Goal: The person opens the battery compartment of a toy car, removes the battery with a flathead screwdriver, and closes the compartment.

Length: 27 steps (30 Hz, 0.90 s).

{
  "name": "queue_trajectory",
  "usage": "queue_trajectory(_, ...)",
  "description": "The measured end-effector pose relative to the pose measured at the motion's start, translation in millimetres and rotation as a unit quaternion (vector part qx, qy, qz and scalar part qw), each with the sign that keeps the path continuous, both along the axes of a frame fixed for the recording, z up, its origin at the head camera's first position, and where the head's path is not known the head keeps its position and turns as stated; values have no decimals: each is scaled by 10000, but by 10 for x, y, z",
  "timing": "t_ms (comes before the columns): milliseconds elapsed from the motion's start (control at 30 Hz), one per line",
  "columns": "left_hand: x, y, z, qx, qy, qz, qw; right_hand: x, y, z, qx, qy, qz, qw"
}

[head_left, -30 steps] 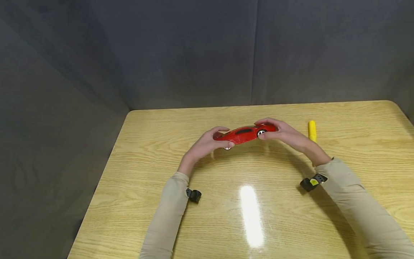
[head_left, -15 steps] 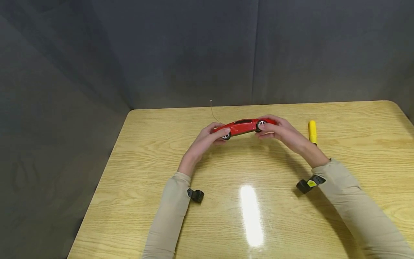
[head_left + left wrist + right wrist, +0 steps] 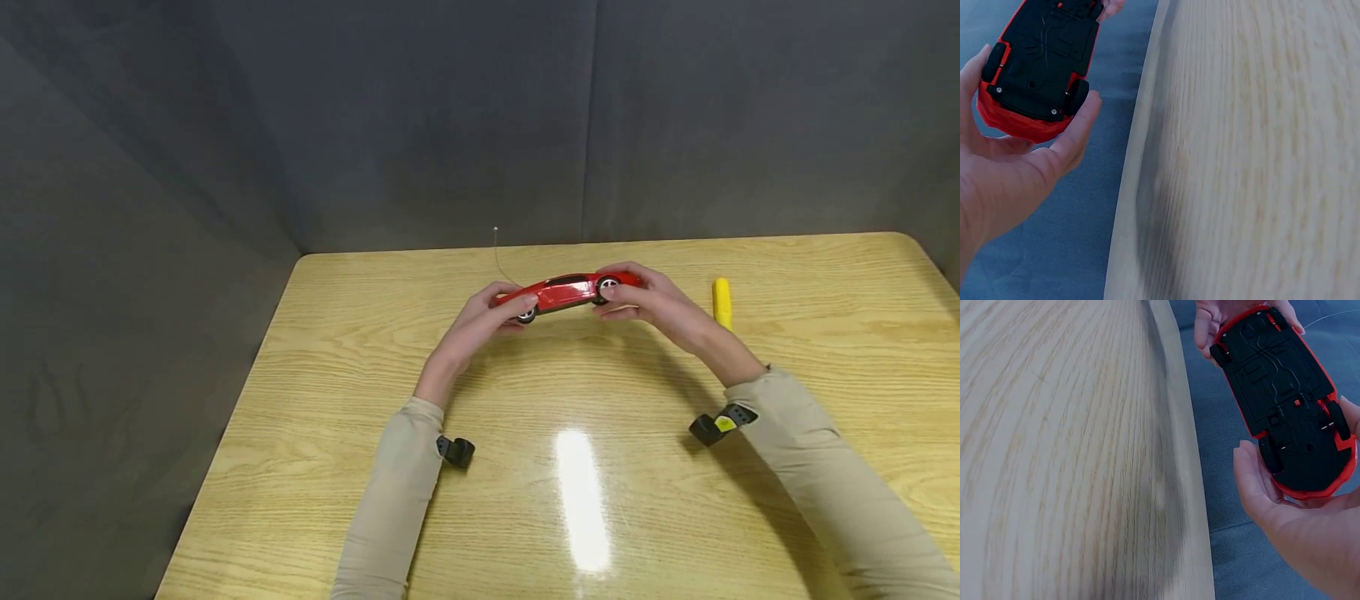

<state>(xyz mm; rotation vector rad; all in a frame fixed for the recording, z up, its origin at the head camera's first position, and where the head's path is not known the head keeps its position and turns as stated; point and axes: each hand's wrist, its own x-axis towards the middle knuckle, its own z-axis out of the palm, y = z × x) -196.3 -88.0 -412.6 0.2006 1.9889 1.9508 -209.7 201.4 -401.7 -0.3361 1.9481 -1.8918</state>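
Observation:
A red toy car (image 3: 567, 291) is held up off the table between both hands, its side facing the head camera. My left hand (image 3: 472, 327) grips its left end, thumb beside a wheel. At the other end my right hand (image 3: 660, 310) holds it, the thumb lying on a wheel. A thin wire (image 3: 496, 250) with a pale tip rises from behind the car's left part. Both wrist views show the car's black underside (image 3: 1047, 56), with screws and wheels; the right wrist view shows the whole base (image 3: 1282, 394).
A yellow-handled tool (image 3: 722, 302) lies on the wooden table (image 3: 300, 400) at the right, partly hidden behind the right wrist. Dark cloth (image 3: 435, 125) hangs behind the table and along the left side.
The car has been raised slightly and tipped, so more of its side and wheels show. The thin wire has come into view behind it. Both hands keep their grip.

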Motion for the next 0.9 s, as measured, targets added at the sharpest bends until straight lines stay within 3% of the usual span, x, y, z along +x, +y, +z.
queue_trajectory(267,-21,16,21,-148,-107,5,9998,3,27,5,-47,103,130,9999)
queue_trajectory(433,-4,14,32,-5,-223,15,9998,25,43,19,-73,114,240,9996)
queue_trajectory(700,30,13,35,-57,-414,-169,9990,103,33,111,-166,-22,-333,9993)
queue_trajectory(900,36,18,54,516,-473,-241,9973,124,78,137,-413,-208,-551,9974)
